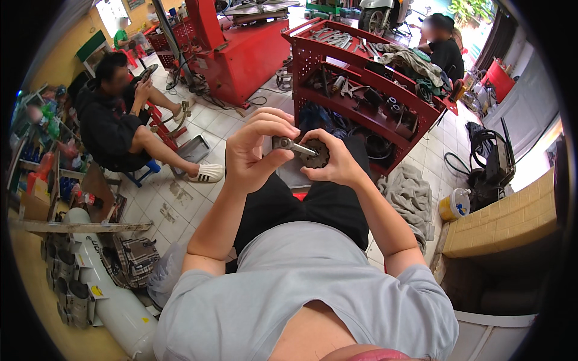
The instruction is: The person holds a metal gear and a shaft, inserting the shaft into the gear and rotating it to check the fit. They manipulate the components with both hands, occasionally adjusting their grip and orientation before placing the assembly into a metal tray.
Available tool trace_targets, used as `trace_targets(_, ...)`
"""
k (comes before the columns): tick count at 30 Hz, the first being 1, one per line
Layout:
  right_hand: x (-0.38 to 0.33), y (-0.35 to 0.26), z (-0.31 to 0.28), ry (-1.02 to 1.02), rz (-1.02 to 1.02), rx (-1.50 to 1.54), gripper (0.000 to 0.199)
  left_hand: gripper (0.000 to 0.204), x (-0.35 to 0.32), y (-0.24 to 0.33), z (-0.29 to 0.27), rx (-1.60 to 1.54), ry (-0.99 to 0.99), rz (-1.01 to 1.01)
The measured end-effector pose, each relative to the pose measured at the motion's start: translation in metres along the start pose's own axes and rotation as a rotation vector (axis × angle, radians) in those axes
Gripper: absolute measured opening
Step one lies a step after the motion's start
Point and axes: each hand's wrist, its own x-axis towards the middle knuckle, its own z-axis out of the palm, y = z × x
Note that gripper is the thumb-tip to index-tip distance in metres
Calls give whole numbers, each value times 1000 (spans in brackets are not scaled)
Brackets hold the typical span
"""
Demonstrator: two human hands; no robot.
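Note:
Both hands are raised in front of my torso, above my lap. My left hand (259,150) is closed, its thumb and fingers pinching the thick, bolt-like head of a small metal rod (296,146). Curled around the edge of a round, dark metal part with a notched rim (317,161) is my right hand (342,163). The rod's thin end points right and overlaps the face of the round part; whether it goes into the centre, I cannot tell. My fingers hide some of both pieces.
A red tool cart (361,78) with wrenches and rags stands ahead right. On the left a seated person (108,120) holds a small object. A grey cloth heap (406,195) and a white bucket (454,204) sit at right. A white cylinder (114,301) lies at lower left.

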Motion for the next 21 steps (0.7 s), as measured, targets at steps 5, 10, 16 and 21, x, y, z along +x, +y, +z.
trace_targets(5,-1,1,2,-19,10,-2,53,40,-1,1,3,-18,22,-54)
trace_targets(10,-2,2,1,8,11,20,52,40,6,18,8,-74,-31,-161)
trace_targets(16,-1,3,3,-2,-2,10,50,27,-5,2,3,-9,28,-49)
trace_targets(21,-1,3,3,5,17,-15,51,27,1,10,8,-73,31,-106)
